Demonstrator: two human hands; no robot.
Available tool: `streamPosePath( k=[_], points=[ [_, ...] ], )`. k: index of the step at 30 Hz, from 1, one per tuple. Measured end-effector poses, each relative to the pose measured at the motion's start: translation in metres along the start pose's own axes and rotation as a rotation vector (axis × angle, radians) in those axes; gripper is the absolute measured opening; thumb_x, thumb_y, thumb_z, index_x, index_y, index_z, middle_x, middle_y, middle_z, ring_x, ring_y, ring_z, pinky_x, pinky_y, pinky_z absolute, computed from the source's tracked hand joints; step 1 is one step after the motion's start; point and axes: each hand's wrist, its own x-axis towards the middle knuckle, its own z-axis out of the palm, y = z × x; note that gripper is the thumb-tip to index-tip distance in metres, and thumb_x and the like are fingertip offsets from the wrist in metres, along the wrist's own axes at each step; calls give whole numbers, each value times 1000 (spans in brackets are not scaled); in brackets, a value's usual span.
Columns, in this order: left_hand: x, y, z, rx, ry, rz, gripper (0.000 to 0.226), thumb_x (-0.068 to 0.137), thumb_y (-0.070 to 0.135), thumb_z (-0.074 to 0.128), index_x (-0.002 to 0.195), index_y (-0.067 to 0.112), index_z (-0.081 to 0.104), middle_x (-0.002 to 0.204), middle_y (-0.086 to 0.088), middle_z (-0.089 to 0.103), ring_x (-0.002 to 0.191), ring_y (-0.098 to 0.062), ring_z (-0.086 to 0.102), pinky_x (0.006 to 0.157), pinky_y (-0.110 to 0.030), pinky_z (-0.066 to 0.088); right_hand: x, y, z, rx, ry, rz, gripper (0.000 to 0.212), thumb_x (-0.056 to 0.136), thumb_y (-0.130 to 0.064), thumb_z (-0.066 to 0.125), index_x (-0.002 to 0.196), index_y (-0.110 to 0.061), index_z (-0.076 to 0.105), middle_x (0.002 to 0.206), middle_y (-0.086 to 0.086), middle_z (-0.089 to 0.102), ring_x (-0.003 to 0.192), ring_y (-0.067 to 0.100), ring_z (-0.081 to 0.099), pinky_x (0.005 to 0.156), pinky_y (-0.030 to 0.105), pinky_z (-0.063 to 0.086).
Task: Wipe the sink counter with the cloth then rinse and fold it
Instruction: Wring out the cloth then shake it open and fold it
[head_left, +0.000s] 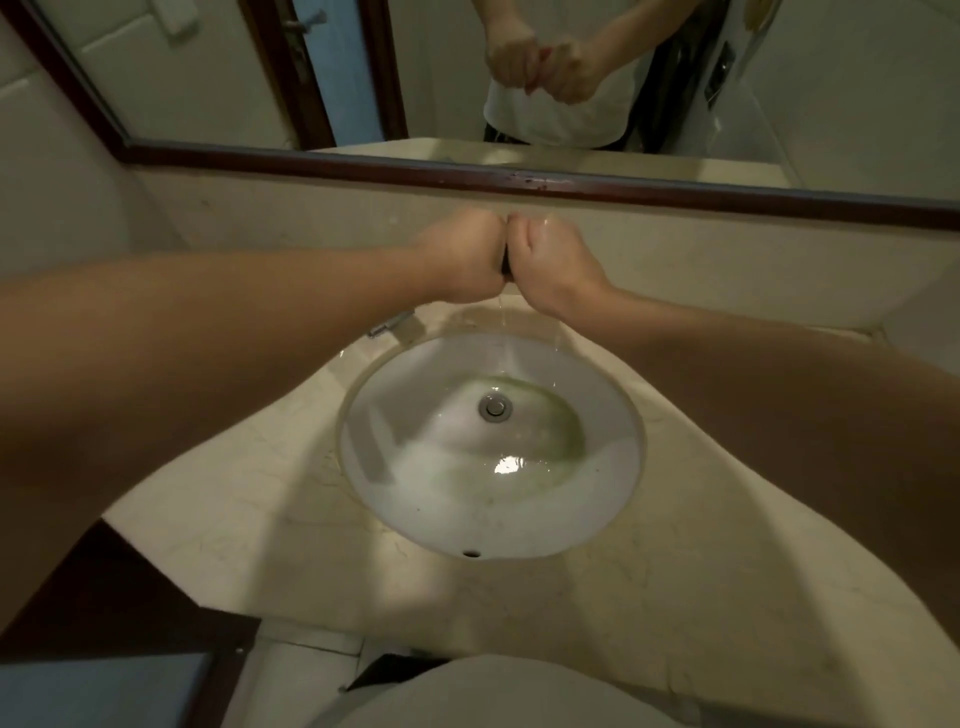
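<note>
Squeezing the cloth (506, 262) over the sink (415, 499), both fists butted knuckle to knuckle above the back rim. Left hand (462, 257) and right hand (553, 260) are each clenched tight around it, so only a dark sliver of cloth shows in the crack between them. Thin streams of water (503, 332) drip down into the bowl, which has a greenish puddle around the drain (495, 407). Faucet (392, 323) peeks out under the left wrist. Mirror (519, 78) above shows the same two fists.
</note>
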Motion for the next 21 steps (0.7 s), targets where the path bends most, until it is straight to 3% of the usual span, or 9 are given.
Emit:
streamPosePath(
  k=[4, 6, 7, 9, 11, 12, 16, 19, 21],
  points=[
    [-24, 0, -2, 42, 318, 83, 4, 85, 15, 62, 87, 19, 61, 70, 6, 55, 66, -18, 52, 58, -32, 41, -11, -9, -5, 233, -16, 73, 46, 101, -33, 30, 79, -8, 62, 66, 8, 58, 60, 18, 56, 55, 29, 41],
    [-37, -8, 24, 33, 454, 77, 19, 82, 16, 62, 101, 16, 63, 87, -2, 66, 81, -27, 62, 68, -39, 51, -27, -6, 3, 288, -108, 58, 30, 101, -27, 42, 98, -7, 63, 74, 11, 61, 62, 13, 59, 53, 21, 38],
    [-42, -14, 45, 47, 420, 22, 25, 80, 15, 61, 105, 15, 62, 95, -7, 66, 89, -32, 62, 70, -42, 52, -38, 3, 16, 281, -178, 108, 24, 100, -21, 47, 108, -4, 62, 84, 15, 64, 68, 16, 60, 56, 20, 37],
    [-50, -27, 94, 30, 92, -123, 29, 80, 15, 61, 109, 14, 58, 105, -12, 62, 99, -35, 60, 74, -39, 50, -55, 27, 50, 195, -404, 325, 33, 100, -23, 47, 120, 1, 59, 91, 19, 66, 66, 21, 58, 58, 25, 41],
    [-69, -36, 135, -175, -235, -306, 36, 82, 19, 66, 117, 12, 57, 113, -13, 61, 103, -29, 59, 75, -31, 44, -76, 46, 76, 191, -545, 547, 51, 100, -41, 40, 113, 2, 65, 77, 14, 66, 61, 24, 59, 58, 29, 49],
    [-76, -43, 146, -327, -253, -407, 41, 83, 19, 68, 121, 11, 55, 115, -12, 62, 99, -25, 59, 73, -28, 43, -81, 53, 82, 222, -547, 614, 57, 99, -48, 37, 106, -1, 68, 73, 12, 67, 60, 25, 59, 56, 29, 47],
    [-98, -41, 149, -891, -6, -481, 47, 83, 22, 71, 123, 22, 49, 109, 4, 61, 98, -15, 60, 73, -25, 47, -85, 50, 77, 486, -506, 693, 58, 98, -55, 31, 88, -10, 66, 68, 10, 67, 68, 24, 56, 55, 29, 40],
    [-107, -35, 127, -939, 158, -408, 42, 83, 27, 72, 119, 32, 51, 104, 17, 59, 92, -3, 62, 77, -23, 51, -82, 31, 69, 830, -526, 686, 50, 102, -50, 28, 92, -11, 58, 66, 10, 64, 61, 23, 57, 51, 27, 37],
    [-115, -43, 111, -859, 232, -360, 28, 83, 29, 72, 108, 28, 58, 104, 11, 61, 90, -1, 62, 79, -23, 52, -79, 23, 62, 931, -589, 664, 52, 103, -49, 25, 93, -10, 57, 64, 10, 61, 52, 19, 54, 46, 24, 33]
  ],
)
